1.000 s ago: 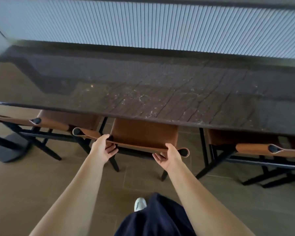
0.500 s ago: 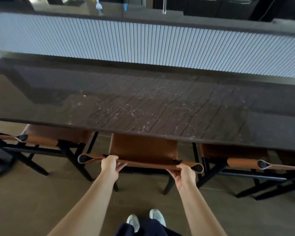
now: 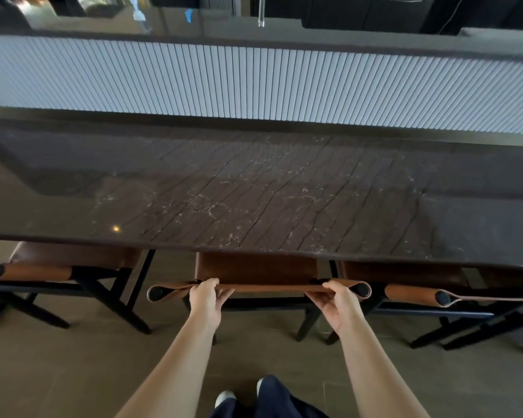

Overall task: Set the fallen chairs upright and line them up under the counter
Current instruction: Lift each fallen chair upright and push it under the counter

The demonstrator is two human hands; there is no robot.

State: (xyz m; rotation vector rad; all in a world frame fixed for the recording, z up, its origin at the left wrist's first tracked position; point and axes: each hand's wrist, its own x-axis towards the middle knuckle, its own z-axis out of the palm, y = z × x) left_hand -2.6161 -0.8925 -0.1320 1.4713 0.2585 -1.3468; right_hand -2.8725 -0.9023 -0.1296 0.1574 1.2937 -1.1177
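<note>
Three brown leather chairs with black frames stand upright under the dark marble counter (image 3: 254, 203). The middle chair (image 3: 255, 270) has its seat partly beneath the counter edge. My left hand (image 3: 207, 298) grips the left part of its leather backrest strap, and my right hand (image 3: 338, 300) grips the right part. The left chair (image 3: 70, 260) and the right chair (image 3: 405, 274) sit on either side, seats tucked under the counter, backrests sticking out toward me.
A white ribbed panel (image 3: 254, 82) rises behind the counter, with a higher dark ledge above it. Black chair legs (image 3: 124, 309) splay out over the brown tiled floor (image 3: 58, 372). My shoes and dark trousers (image 3: 269, 399) show at the bottom.
The middle chair has slid further under the counter and straightened, with both hands still on its backrest. My view has tilted up, showing more of the counter and ledge.
</note>
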